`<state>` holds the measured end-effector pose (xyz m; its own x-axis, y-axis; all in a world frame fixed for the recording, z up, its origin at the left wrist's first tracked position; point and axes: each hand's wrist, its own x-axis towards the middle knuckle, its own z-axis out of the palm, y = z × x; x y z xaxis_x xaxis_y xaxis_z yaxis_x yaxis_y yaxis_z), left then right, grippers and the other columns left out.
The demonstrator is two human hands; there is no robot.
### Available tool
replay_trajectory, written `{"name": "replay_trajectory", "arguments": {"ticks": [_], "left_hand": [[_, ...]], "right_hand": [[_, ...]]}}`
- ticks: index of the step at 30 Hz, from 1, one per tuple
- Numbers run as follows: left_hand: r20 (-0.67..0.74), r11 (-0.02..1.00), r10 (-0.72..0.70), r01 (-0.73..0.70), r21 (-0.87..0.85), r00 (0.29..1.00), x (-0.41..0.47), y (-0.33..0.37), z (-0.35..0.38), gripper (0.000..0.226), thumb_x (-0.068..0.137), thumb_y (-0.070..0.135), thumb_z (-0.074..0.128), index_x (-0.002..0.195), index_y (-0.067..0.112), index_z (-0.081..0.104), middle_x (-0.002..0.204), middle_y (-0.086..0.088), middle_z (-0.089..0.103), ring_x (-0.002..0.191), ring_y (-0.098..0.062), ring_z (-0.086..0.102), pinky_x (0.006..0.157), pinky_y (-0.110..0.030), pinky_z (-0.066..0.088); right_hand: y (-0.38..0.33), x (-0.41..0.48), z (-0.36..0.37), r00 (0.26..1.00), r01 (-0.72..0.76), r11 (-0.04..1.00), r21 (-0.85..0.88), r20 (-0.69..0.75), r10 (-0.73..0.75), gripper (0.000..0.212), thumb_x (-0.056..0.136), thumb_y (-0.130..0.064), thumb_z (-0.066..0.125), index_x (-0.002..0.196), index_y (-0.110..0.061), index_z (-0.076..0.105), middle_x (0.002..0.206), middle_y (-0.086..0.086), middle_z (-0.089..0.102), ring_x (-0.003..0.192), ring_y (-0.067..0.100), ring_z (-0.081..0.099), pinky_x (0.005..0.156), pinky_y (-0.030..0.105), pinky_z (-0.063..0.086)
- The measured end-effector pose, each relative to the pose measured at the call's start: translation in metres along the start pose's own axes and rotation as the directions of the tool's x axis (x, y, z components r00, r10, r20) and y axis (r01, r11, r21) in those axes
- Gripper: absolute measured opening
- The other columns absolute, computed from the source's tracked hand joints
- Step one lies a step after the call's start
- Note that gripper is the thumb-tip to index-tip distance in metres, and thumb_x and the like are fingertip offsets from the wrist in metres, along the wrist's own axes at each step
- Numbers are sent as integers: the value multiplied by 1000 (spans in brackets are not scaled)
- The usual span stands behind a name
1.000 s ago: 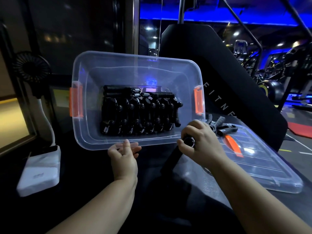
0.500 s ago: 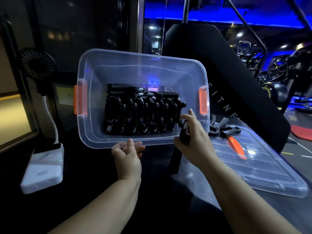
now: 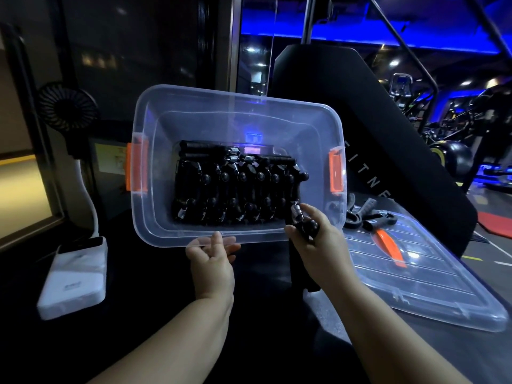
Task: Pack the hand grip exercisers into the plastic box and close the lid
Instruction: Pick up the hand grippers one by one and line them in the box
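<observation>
A dark desk is carrying everything. A clear plastic box with orange latches is being tipped up, its open top facing the person, and its clear lid is lying flat on the desk to the right. A packed row of black exercisers is sitting against the box's floor. The left hand is holding the box's near rim, seemingly pinching it between thumb and fingers, though the plastic is blurring that. The right hand is gripping one exerciser, fingers curled round it, its spring end reaching into the near right corner beside the row. Some loose exercisers are resting on the lid's far end.
</observation>
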<state>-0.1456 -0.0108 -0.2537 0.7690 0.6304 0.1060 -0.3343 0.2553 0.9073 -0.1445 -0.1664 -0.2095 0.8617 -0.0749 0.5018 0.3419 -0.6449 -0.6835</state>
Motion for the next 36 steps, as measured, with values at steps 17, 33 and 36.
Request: {"name": "replay_trajectory", "arguments": {"ticks": [17, 33, 36], "left_hand": [[13, 1000, -21, 21, -15, 1000, -1, 2, -1, 9, 101, 23, 41, 98, 15, 38, 84, -3, 68, 69, -12, 66, 66, -23, 48], [35, 993, -19, 22, -115, 999, 1, 0, -3, 12, 98, 19, 46, 90, 18, 38, 79, -10, 69, 71, -15, 66, 64, -24, 50], [35, 988, -29, 34, -148, 999, 1, -1, -3, 11, 99, 18, 45, 91, 15, 38, 77, -11, 70, 73, -16, 68, 65, -25, 52]], "right_hand": [[-7, 3, -12, 991, -121, 993, 13, 56, 120, 28, 77, -31, 75, 94, -26, 54, 78, -9, 65, 77, 11, 61, 69, 30, 47], [-83, 80, -14, 959, 283, 936, -211, 66, -275, 23, 81, -28, 70, 96, -33, 53, 82, -7, 57, 78, 19, 54, 65, 27, 35], [-87, 95, -1, 942, 335, 887, -317, 84, -326, 29, 87, -30, 63, 114, -33, 51, 88, -3, 61, 83, 28, 57, 66, 31, 40]]}}
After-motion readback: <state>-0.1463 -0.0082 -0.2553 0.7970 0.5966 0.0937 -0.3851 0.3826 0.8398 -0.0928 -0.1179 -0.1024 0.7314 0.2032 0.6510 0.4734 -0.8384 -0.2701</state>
